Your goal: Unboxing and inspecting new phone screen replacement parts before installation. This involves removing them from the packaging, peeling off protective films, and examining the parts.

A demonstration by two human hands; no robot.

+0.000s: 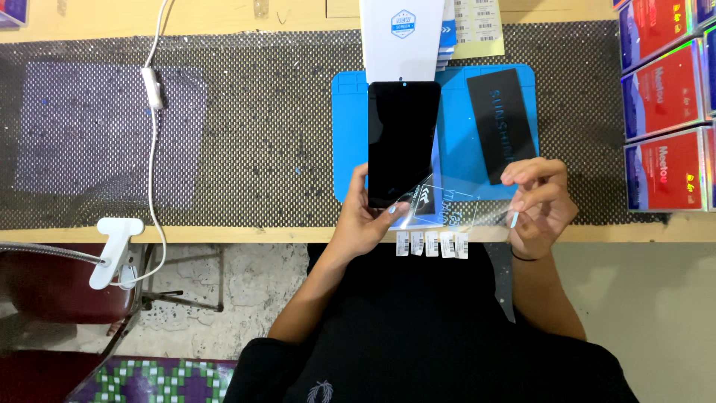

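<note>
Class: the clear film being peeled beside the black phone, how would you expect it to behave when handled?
The clear film bends between the right hand and the phone in the left hand, so probably floppy and very light. Its glossy surface suggests it may slip or cling.

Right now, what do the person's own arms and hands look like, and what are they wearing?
Both forearms are bare, with short black sleeves ending near the elbows. The left hand has pale, light-painted nails and no ring that I can see. The right hand has a thin dark band around the wrist. No gloves or watch show.
</note>
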